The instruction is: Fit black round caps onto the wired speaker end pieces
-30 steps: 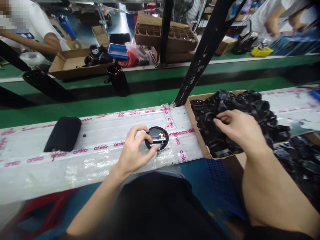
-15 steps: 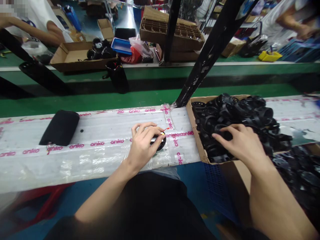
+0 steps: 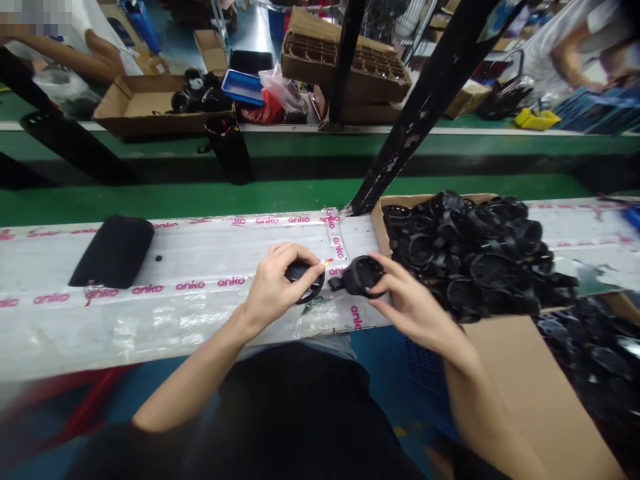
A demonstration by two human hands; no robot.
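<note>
My left hand (image 3: 280, 280) is closed on a round black part (image 3: 311, 291) above the white bench; a small red-and-white wire connector (image 3: 326, 263) sticks out by the thumb. Just to its right, my right hand (image 3: 407, 300) pinches a black plastic housing (image 3: 364, 275) by its right edge. This housing is cup-shaped, with a short tab pointing left. The two parts are close together but apart. A cardboard box (image 3: 381, 233) heaped with similar black housings (image 3: 493, 270) stands to the right of my right hand.
On the bench's left lies a black pouch-like item (image 3: 114, 252) near a small black dot. A slanted black post (image 3: 400, 140) rises behind the bench. More black parts (image 3: 600, 353) fill a container at lower right, beside a cardboard flap (image 3: 530, 380). People work across the green table.
My right hand has come out of the box and moved left, bringing a black plastic housing beside my left hand. The left hand keeps its round part and has turned it slightly.
</note>
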